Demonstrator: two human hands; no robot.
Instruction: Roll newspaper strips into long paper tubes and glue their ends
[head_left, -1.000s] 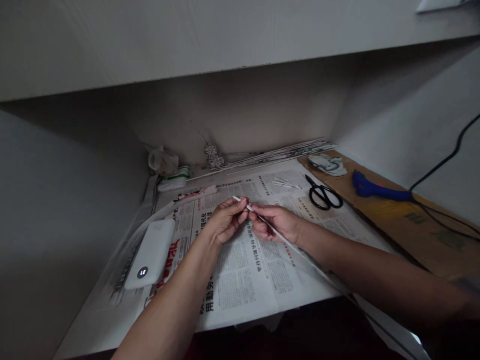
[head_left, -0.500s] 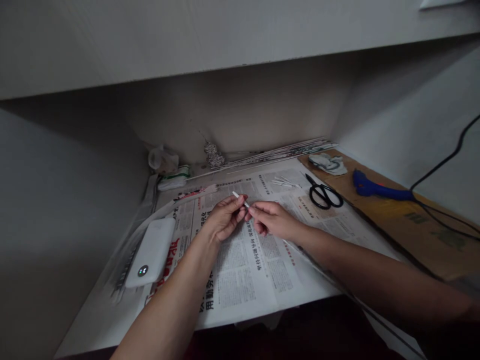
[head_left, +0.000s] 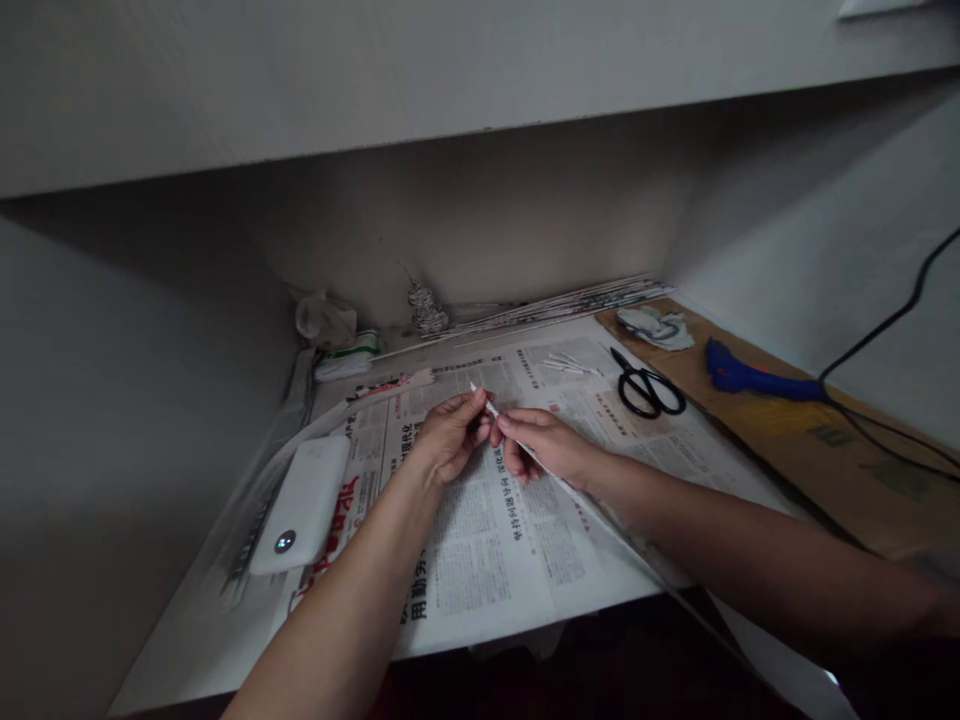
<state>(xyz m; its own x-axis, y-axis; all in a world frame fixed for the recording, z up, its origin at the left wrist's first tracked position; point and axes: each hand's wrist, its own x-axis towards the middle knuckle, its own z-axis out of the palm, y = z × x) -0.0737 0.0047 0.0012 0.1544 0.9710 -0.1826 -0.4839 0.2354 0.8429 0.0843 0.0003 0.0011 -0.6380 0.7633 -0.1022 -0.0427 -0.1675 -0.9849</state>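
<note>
Both hands meet over the newspaper on the table. My left hand pinches a thin white rolled paper stick near its upper end, with a short pointed tip showing past the thumb. Lower down the same stick, my right hand grips it between thumb and fingers. A long pale paper strip runs from there under the right forearm and off the table's front edge. Right of the hands lie black-handled scissors, and several short white paper pieces rest beyond them.
A white power bank lies at left beside a pile of paper strips. Long thin paper sticks line the back. On cardboard at right are a blue glue gun with a black cord and a crumpled cloth.
The stick between my hands has turned, its tip looking narrower now. The trailing strip has shifted and shows more plainly below my right hand. Both hands stay nearly in place.
</note>
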